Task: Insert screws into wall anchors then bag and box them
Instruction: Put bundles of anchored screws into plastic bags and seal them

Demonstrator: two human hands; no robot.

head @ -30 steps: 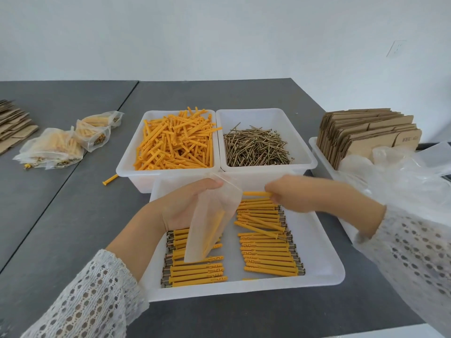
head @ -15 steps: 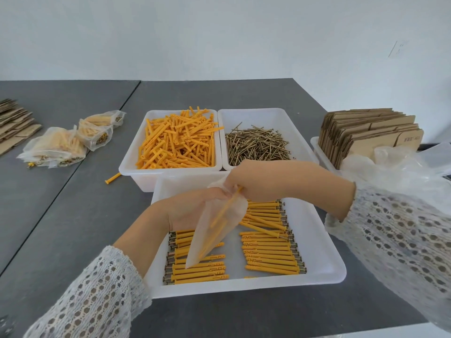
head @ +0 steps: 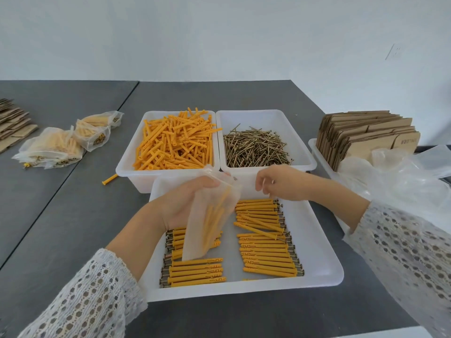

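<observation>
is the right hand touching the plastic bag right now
Apart. The head view shows white bin wall between the right hand and the mouth of the plastic bag, which the left hand holds.

Grey table [head: 73,228], white trays [head: 324,272], filled bags [head: 51,150], stray anchor [head: 109,179]
</observation>
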